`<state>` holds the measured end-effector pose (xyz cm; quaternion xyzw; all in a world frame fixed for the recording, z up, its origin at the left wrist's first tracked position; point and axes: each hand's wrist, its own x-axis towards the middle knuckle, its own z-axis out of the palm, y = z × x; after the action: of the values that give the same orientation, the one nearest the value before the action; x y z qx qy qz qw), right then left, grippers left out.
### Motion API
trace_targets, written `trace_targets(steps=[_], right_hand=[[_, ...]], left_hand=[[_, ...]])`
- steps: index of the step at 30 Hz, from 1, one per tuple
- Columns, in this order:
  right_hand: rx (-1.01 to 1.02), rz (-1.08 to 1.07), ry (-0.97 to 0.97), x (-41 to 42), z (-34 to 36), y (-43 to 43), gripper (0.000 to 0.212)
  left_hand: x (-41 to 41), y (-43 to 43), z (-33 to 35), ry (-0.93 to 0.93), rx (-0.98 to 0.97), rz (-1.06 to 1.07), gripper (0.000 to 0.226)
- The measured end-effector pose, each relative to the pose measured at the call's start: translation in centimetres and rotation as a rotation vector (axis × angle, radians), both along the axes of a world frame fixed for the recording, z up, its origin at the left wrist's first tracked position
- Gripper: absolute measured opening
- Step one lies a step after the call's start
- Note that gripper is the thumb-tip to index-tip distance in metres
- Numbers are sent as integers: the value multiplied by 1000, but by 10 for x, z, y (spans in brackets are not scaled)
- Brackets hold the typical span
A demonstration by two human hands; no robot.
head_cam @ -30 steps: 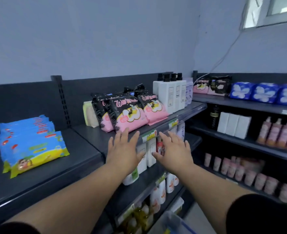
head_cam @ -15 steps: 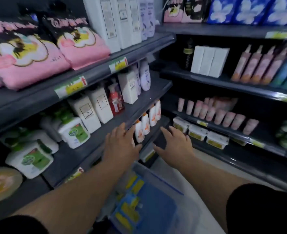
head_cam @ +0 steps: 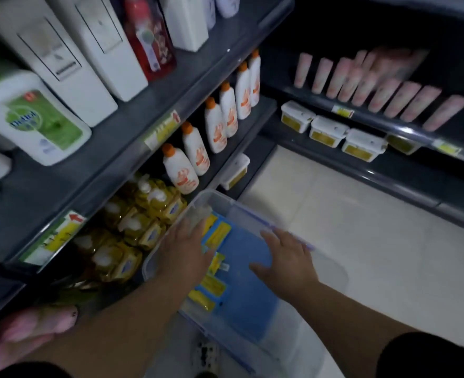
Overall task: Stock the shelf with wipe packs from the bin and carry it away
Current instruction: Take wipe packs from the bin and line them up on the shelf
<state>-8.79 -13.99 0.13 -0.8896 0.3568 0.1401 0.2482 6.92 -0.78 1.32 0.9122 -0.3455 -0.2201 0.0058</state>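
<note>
A clear plastic bin (head_cam: 220,203) stands on the floor against the bottom of the shelving. Inside lie blue and yellow wipe packs (head_cam: 233,271), stacked on edge along its left side with a flat blue surface to the right. My left hand (head_cam: 184,252) reaches into the bin with its fingers spread over the left end of the packs. My right hand (head_cam: 285,257) hovers over the blue surface near the bin's right rim, fingers spread and relaxed. Neither hand grips anything.
Dark shelves (head_cam: 132,124) on the left carry white soap bottles, orange-capped bottles (head_cam: 214,126) and yellow refill pouches (head_cam: 132,227). A second shelf run on the right holds pink tubes (head_cam: 372,85) and white tubs (head_cam: 329,132). Pale floor tiles (head_cam: 375,241) lie between.
My view has dropped from the top shelf with its stocked wipe packs down to the floor. Both hands came down from the shelf edge into the bin.
</note>
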Motion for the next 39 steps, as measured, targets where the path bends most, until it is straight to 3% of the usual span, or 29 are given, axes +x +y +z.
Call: trace_targets(steps=[7,14,18,21,23,26,30,33,39], right_hand=[[173,7,50,20,-93,43,77],[462,-123,9,51,-152,87,78],[451,-214,-37,58,-157,89,54],[383,-204,-166,59,-149,79,34],[290,-197,-365,60,-140,69,25],[216,-204,-624,64,-126,55,23],[214,-174,-747,75,-110,52,21],[224,-117,-674,79,-113,60,33],[274,-24,-257,88,-135,66,66]], left_hand=[[14,34,-85,120,98,-18,69],[35,45,-116,155,18,3,62],[38,48,-118,178,-9,1,60],[37,45,-113,237,-21,57,58],[38,38,-107,323,-66,181,58],[45,25,-96,496,-151,445,66],[53,20,-80,597,-223,678,63],[59,25,-81,587,-300,744,71],[52,44,-90,466,-386,631,62]])
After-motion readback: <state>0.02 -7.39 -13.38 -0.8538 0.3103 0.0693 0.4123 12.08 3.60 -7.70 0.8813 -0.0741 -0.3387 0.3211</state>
